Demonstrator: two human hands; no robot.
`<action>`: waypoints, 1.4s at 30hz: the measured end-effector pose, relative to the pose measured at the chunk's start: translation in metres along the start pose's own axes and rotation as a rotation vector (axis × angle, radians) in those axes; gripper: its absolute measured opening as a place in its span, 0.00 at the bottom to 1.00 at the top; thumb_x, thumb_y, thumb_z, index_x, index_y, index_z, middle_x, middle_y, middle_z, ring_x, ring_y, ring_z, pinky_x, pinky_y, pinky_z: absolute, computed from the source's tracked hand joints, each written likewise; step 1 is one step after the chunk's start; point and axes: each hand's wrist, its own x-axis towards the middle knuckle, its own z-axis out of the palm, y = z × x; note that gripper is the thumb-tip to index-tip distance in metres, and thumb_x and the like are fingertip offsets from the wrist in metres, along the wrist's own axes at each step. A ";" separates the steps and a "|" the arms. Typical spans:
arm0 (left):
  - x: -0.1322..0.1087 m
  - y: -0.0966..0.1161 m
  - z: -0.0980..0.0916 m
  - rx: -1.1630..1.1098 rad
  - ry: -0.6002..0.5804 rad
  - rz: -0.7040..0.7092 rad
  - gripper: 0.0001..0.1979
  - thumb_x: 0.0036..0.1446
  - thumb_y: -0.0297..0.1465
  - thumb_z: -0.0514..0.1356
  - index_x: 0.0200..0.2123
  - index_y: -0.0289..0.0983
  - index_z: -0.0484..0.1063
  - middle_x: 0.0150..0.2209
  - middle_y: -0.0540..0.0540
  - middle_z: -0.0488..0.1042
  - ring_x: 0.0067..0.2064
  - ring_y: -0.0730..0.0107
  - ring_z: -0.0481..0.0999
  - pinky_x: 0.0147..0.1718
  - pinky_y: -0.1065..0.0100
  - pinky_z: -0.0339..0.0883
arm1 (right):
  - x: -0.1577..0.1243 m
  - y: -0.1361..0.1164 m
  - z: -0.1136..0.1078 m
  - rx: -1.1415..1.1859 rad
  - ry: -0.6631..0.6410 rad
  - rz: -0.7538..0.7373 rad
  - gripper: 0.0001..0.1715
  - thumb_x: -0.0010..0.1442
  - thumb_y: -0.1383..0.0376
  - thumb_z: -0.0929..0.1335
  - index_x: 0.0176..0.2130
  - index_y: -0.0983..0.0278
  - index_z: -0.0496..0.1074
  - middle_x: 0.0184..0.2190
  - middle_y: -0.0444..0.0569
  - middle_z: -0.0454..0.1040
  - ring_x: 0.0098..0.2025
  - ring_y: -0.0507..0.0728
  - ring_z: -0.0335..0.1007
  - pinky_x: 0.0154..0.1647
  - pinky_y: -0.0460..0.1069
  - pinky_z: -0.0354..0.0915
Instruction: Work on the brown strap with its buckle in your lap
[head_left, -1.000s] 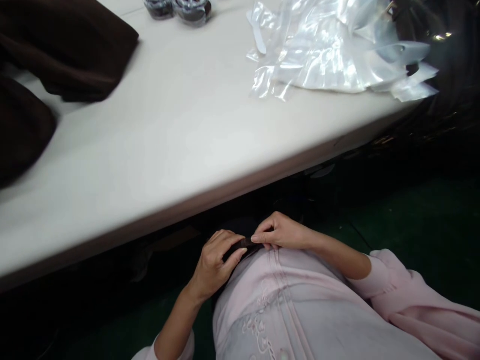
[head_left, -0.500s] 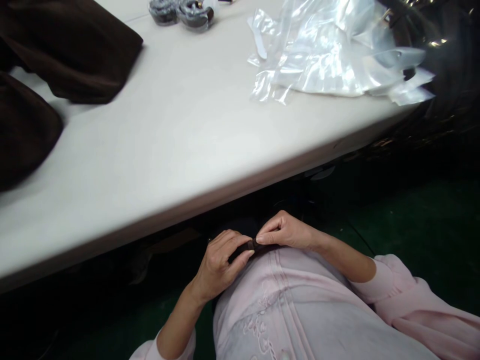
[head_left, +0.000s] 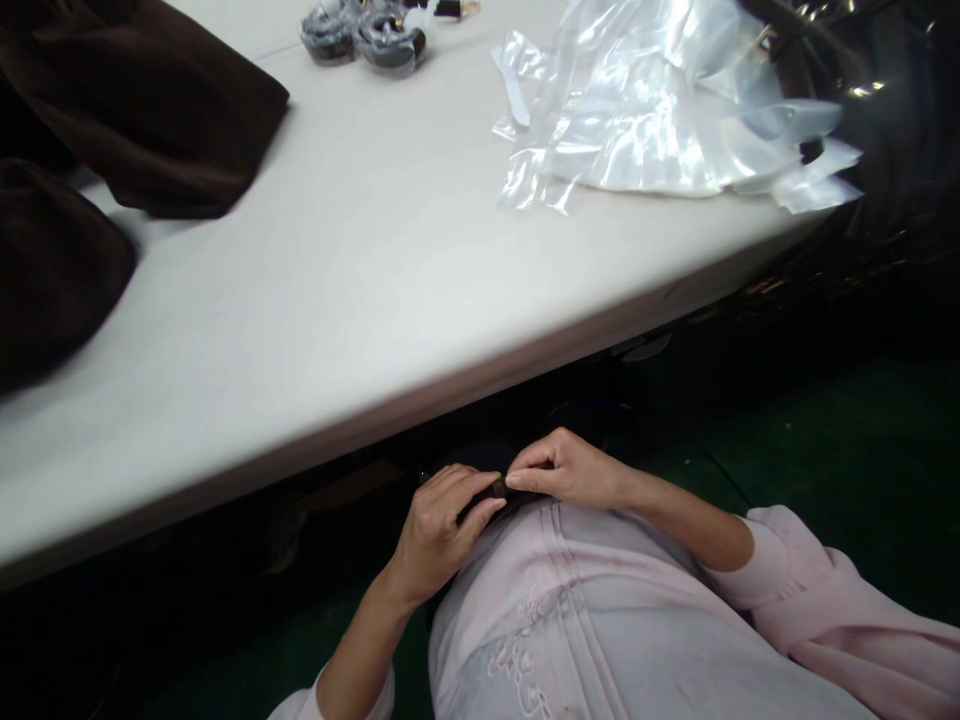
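Note:
In front of my waist, below the table edge, both hands meet at a narrow dark brown strap (head_left: 499,488). My left hand (head_left: 439,525) is closed on it, thumb and fingers pinching from either side. My right hand (head_left: 574,470) pinches the same strap close by, its thumb and forefinger almost touching the left fingertips. Most of the strap is hidden by my fingers or lost in the dark beneath the table, so its full shape cannot be made out.
A white table (head_left: 300,300) runs across in front of me. Dark brown fabric pieces (head_left: 187,110) lie at its left. Plastic-wrapped dark coils (head_left: 390,45) sit at the back. Clear plastic bags (head_left: 645,120) are heaped at the right, beside shiny dark wrapping (head_left: 900,130).
The right fingertips have shifted slightly left along the strap, closer to my left hand. The whole view has moved a little; both hands keep their pinch.

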 end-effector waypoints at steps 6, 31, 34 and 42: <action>-0.004 0.002 0.008 -0.116 0.027 -0.086 0.10 0.61 0.26 0.62 0.46 0.37 0.74 0.38 0.45 0.77 0.38 0.66 0.77 0.38 0.66 0.72 | -0.007 -0.012 0.000 -0.370 0.018 -0.167 0.17 0.68 0.61 0.64 0.33 0.64 0.78 0.26 0.43 0.74 0.28 0.51 0.66 0.30 0.45 0.54; 0.003 0.000 0.014 0.113 -0.064 0.074 0.13 0.64 0.25 0.59 0.51 0.36 0.68 0.38 0.43 0.74 0.39 0.63 0.73 0.40 0.60 0.70 | -0.011 -0.009 0.005 0.094 0.062 0.017 0.13 0.64 0.60 0.67 0.32 0.67 0.73 0.20 0.42 0.68 0.23 0.49 0.60 0.26 0.43 0.57; 0.007 0.002 0.007 0.237 0.080 0.042 0.18 0.63 0.25 0.60 0.55 0.37 0.66 0.47 0.39 0.73 0.50 0.57 0.71 0.50 0.53 0.67 | -0.009 -0.006 0.007 0.206 0.092 -0.001 0.14 0.64 0.58 0.68 0.35 0.68 0.72 0.22 0.43 0.70 0.23 0.48 0.59 0.25 0.43 0.55; -0.014 0.026 0.012 0.038 0.506 -0.269 0.08 0.63 0.31 0.59 0.30 0.36 0.71 0.30 0.48 0.71 0.32 0.69 0.72 0.34 0.69 0.68 | -0.012 -0.014 0.007 0.465 0.125 -0.115 0.16 0.62 0.57 0.71 0.39 0.68 0.68 0.26 0.48 0.75 0.28 0.51 0.70 0.30 0.44 0.65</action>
